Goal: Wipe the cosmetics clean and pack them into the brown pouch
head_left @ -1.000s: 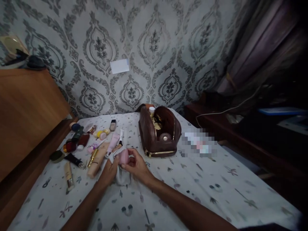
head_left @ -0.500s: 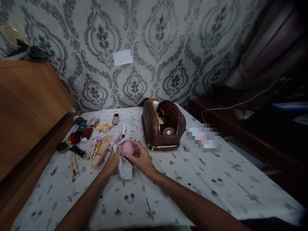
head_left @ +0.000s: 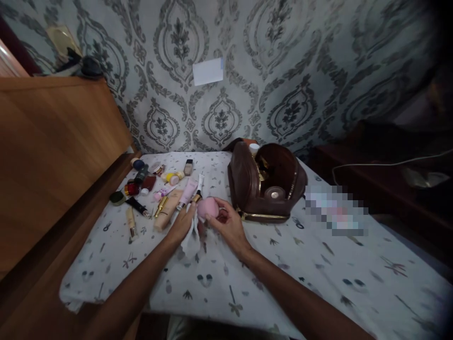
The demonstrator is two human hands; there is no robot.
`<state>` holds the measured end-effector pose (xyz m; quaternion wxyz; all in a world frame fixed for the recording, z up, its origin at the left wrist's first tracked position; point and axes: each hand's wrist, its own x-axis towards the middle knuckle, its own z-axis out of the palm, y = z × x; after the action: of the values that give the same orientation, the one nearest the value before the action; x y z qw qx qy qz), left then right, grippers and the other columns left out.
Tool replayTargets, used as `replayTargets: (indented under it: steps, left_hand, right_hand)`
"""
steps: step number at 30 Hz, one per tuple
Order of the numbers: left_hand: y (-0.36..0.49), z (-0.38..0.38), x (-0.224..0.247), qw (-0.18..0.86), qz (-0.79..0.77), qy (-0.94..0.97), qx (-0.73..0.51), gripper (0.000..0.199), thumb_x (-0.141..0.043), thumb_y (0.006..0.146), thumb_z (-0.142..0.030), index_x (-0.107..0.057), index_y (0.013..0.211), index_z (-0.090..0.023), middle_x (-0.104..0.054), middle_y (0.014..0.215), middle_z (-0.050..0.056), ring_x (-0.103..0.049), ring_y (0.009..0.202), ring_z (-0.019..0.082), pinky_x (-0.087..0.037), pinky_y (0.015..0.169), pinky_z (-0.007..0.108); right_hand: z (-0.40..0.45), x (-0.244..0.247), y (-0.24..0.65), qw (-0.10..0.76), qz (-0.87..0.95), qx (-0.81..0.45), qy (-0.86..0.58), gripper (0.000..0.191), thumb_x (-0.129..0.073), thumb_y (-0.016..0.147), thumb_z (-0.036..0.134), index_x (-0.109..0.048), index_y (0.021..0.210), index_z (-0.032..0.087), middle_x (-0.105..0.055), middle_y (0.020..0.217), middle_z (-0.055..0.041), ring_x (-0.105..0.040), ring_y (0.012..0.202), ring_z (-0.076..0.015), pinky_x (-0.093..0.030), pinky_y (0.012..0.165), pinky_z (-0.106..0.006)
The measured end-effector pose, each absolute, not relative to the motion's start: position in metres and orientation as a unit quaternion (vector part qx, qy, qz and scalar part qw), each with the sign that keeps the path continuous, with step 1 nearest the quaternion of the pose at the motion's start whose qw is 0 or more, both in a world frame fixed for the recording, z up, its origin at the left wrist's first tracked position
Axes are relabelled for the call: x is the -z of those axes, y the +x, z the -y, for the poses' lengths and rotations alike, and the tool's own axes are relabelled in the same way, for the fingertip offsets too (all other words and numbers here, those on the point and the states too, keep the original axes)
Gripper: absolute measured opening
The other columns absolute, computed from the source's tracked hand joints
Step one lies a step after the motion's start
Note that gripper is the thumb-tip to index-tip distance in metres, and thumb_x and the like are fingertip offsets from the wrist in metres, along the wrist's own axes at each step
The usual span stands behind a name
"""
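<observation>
**Pink pot between two hands, cloth beneath the fingers**

Nearest me, two bare forearms reach across the patterned sheet (head_left: 226, 283). The left hand (head_left: 181, 225) has its fingers bent around a white cloth (head_left: 191, 240), pressing it to the left side of a pink pot (head_left: 208, 208). The right hand (head_left: 231, 230) pinches the pot's right side between thumb and fingers. The cloth hangs below, between the hands.

Over to the left, a beige tube (head_left: 131, 224) lies nearest, with a black tube (head_left: 137, 206) and a green pot (head_left: 117, 198) beyond it. Close by the left hand are a beige bottle (head_left: 168, 211), a gold tube (head_left: 161, 207) and a pink tube (head_left: 187, 193).

Right of the pot, a brown bag (head_left: 244, 182) gapes open, a white cap (head_left: 254, 148) showing inside. Farther right, a pixelated patch hides something. A small capped bottle (head_left: 188, 167) lies at the far side; white paper (head_left: 208, 72) shows against the wall (head_left: 244, 94).
</observation>
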<state>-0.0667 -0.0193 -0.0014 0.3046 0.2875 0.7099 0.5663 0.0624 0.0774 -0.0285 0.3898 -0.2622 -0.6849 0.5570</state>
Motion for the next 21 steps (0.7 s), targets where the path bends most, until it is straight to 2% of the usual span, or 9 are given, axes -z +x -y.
replayTargets:
  steps: [2, 4, 13, 16, 18, 21]
  left_hand:
    - [-0.065, 0.02, -0.001, 0.317, -0.716, 0.327, -0.529, 0.051, -0.047, 0.088, -0.063, -0.065, 0.063, -0.022, -0.064, 0.053, 0.005, -0.065, 0.06, 0.025, -0.051, 0.066, 0.034]
    - [-0.064, 0.02, -0.002, 0.312, -0.721, 0.36, -0.504, 0.052, -0.044, 0.089, -0.061, -0.057, 0.056, -0.023, -0.056, 0.046, 0.002, -0.056, 0.049, 0.021, -0.046, 0.057, 0.032]
    - [-0.071, 0.024, -0.01, 0.183, -0.763, 0.429, -0.447, 0.033, -0.049, 0.085, -0.042, -0.049, 0.06, -0.022, -0.054, 0.059, -0.001, -0.052, 0.062, 0.018, -0.037, 0.061, 0.029]
    - [-0.08, 0.025, -0.013, 0.132, -0.777, 0.438, -0.433, 0.025, -0.047, 0.087, -0.035, -0.055, 0.068, -0.02, -0.06, 0.068, 0.001, -0.055, 0.068, 0.019, -0.04, 0.063, 0.028]
    - [-0.096, 0.026, -0.02, 0.096, -0.782, 0.451, -0.419, 0.016, -0.047, 0.085, -0.026, -0.062, 0.083, -0.019, -0.066, 0.08, 0.002, -0.059, 0.077, 0.019, -0.044, 0.07, 0.028]
    - [-0.141, 0.024, -0.041, 0.038, -0.808, 0.448, -0.381, 0.032, -0.047, 0.082, -0.014, -0.062, 0.109, -0.02, -0.069, 0.098, 0.003, -0.062, 0.089, 0.019, -0.045, 0.08, 0.027]
  right_hand:
    - [-0.079, 0.028, 0.063, 0.391, 0.698, -0.538, -0.265, 0.059, -0.073, 0.073, 0.042, -0.06, 0.125, 0.017, -0.069, 0.106, -0.0102, -0.062, 0.079, -0.0184, -0.053, 0.068, -0.031]
    - [-0.081, 0.028, 0.064, 0.394, 0.702, -0.529, -0.267, 0.059, -0.072, 0.074, 0.045, -0.06, 0.124, 0.015, -0.069, 0.106, -0.0114, -0.063, 0.081, -0.0201, -0.053, 0.067, -0.032]
    - [-0.09, 0.037, 0.062, 0.386, 0.757, -0.454, -0.268, 0.057, -0.071, 0.075, 0.049, -0.063, 0.121, 0.017, -0.069, 0.107, -0.0119, -0.064, 0.082, -0.023, -0.054, 0.075, -0.038]
    - [-0.09, 0.037, 0.062, 0.378, 0.788, -0.412, -0.258, 0.053, -0.07, 0.076, 0.046, -0.064, 0.12, 0.018, -0.068, 0.106, -0.0112, -0.064, 0.086, -0.0244, -0.053, 0.08, -0.04]
    - [-0.09, 0.037, 0.062, 0.373, 0.801, -0.396, -0.252, 0.052, -0.069, 0.076, 0.046, -0.064, 0.119, 0.017, -0.067, 0.104, -0.0112, -0.064, 0.087, -0.0252, -0.054, 0.079, -0.039]
    - [-0.089, 0.038, 0.061, 0.363, 0.811, -0.389, -0.245, 0.052, -0.068, 0.078, 0.049, -0.064, 0.119, 0.019, -0.067, 0.104, -0.0112, -0.065, 0.09, -0.0265, -0.055, 0.079, -0.039]
